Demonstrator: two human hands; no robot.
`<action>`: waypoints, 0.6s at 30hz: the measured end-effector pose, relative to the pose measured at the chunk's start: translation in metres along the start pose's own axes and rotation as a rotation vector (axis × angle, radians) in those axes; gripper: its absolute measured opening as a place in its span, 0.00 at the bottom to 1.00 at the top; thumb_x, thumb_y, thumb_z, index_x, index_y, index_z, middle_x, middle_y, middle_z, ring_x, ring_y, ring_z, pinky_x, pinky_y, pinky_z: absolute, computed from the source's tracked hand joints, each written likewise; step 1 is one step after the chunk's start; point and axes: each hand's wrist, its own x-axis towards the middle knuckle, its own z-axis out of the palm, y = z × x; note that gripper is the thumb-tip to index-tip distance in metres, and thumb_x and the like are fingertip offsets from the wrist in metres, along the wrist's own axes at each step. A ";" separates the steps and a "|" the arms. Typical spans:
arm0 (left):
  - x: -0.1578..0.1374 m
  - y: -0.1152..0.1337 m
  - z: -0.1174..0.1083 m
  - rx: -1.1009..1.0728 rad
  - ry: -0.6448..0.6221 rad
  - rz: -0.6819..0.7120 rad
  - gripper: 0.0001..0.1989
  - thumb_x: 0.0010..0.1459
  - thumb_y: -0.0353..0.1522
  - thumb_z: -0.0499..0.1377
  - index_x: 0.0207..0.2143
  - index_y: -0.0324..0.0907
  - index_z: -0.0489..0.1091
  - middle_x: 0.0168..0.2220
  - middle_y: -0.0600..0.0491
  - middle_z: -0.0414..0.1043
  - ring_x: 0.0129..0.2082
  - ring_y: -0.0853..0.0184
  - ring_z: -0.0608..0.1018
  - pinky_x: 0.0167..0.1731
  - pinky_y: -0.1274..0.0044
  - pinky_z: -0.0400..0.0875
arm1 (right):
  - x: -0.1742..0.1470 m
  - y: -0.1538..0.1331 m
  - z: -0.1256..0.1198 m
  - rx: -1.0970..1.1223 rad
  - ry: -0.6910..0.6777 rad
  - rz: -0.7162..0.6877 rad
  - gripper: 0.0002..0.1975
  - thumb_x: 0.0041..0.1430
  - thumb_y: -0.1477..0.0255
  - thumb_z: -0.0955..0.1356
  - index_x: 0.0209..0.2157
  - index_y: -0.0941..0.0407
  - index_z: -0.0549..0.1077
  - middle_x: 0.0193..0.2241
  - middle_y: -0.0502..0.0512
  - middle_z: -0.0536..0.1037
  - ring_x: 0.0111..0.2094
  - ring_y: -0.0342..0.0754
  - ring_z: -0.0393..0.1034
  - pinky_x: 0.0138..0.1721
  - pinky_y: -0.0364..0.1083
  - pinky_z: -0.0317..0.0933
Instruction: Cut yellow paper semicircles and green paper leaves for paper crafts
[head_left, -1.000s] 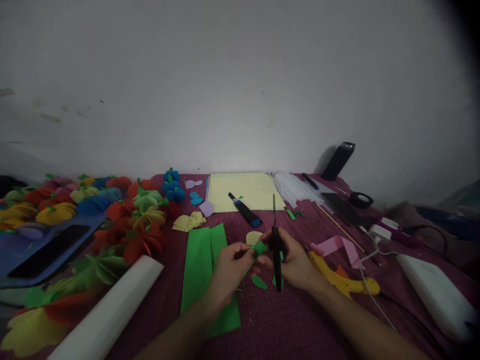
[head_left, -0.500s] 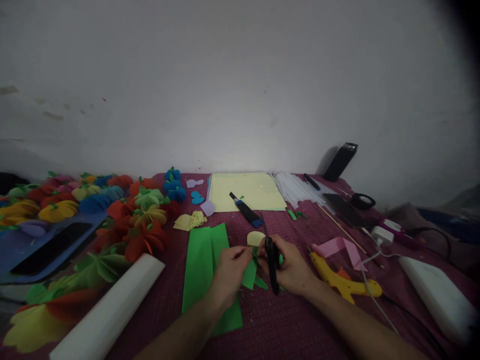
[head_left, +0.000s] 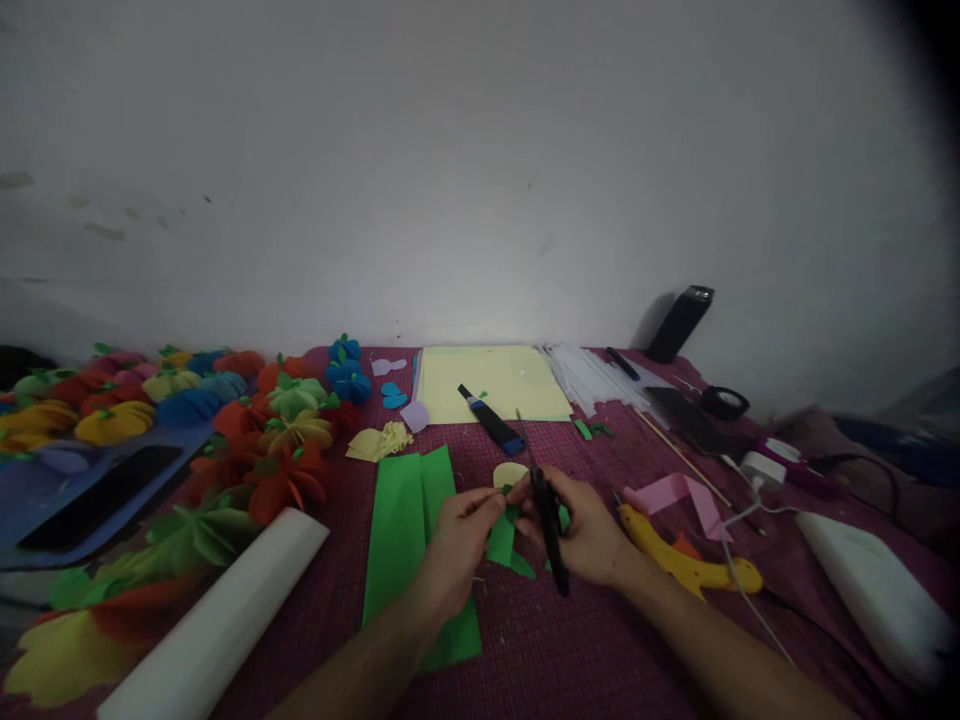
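My right hand (head_left: 589, 525) is closed round the black handles of a pair of scissors (head_left: 550, 530), whose blades point up and away from me. My left hand (head_left: 465, 540) pinches a small piece of green paper (head_left: 509, 495) between thumb and fingertips, close beside the scissors. Below the fingers lie green paper scraps (head_left: 517, 562) on the cloth. Folded green paper (head_left: 394, 520) rests under and left of my left wrist. Just beyond my fingertips is a pale yellow paper cutout (head_left: 509, 475). How the blades meet the paper is partly hidden by my fingers.
Many-coloured paper pumpkins (head_left: 292, 470) crowd the left, beside a white roll (head_left: 225, 610). A dark blue-ended cutter (head_left: 491, 420) lies on pale yellow sheets (head_left: 450, 400) ahead. To the right are a yellow glue gun (head_left: 682, 560), pink ribbon (head_left: 675, 490), cables and a black bottle (head_left: 681, 325).
The scissors have turned slightly, their blades showing more clearly beyond my right hand. Both hands stay close together in almost the same place.
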 end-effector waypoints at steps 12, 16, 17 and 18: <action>0.001 -0.006 -0.004 0.221 -0.034 0.225 0.15 0.53 0.40 0.57 0.39 0.40 0.68 0.22 0.56 0.65 0.20 0.72 0.64 0.20 0.80 0.57 | 0.012 0.012 -0.005 0.459 0.144 0.253 0.14 0.47 0.67 0.70 0.34 0.55 0.63 0.28 0.49 0.71 0.28 0.44 0.67 0.31 0.45 0.63; -0.003 -0.004 -0.004 0.322 -0.055 0.249 0.14 0.54 0.38 0.56 0.41 0.42 0.67 0.20 0.59 0.61 0.18 0.74 0.58 0.18 0.80 0.50 | 0.010 0.011 -0.003 0.508 0.117 0.298 0.16 0.44 0.66 0.71 0.33 0.54 0.63 0.26 0.47 0.70 0.25 0.42 0.65 0.28 0.43 0.61; -0.003 -0.003 -0.004 0.324 -0.065 0.245 0.14 0.54 0.38 0.56 0.42 0.42 0.66 0.20 0.58 0.62 0.19 0.73 0.59 0.19 0.80 0.50 | 0.010 0.011 -0.003 0.506 0.125 0.304 0.16 0.44 0.66 0.72 0.33 0.54 0.63 0.25 0.47 0.69 0.25 0.42 0.64 0.27 0.43 0.61; -0.004 -0.003 -0.003 0.322 -0.068 0.240 0.14 0.54 0.38 0.56 0.42 0.42 0.66 0.21 0.58 0.62 0.19 0.73 0.59 0.19 0.80 0.51 | 0.010 0.012 -0.002 0.503 0.137 0.307 0.16 0.44 0.66 0.72 0.33 0.55 0.63 0.25 0.47 0.69 0.25 0.42 0.64 0.27 0.42 0.60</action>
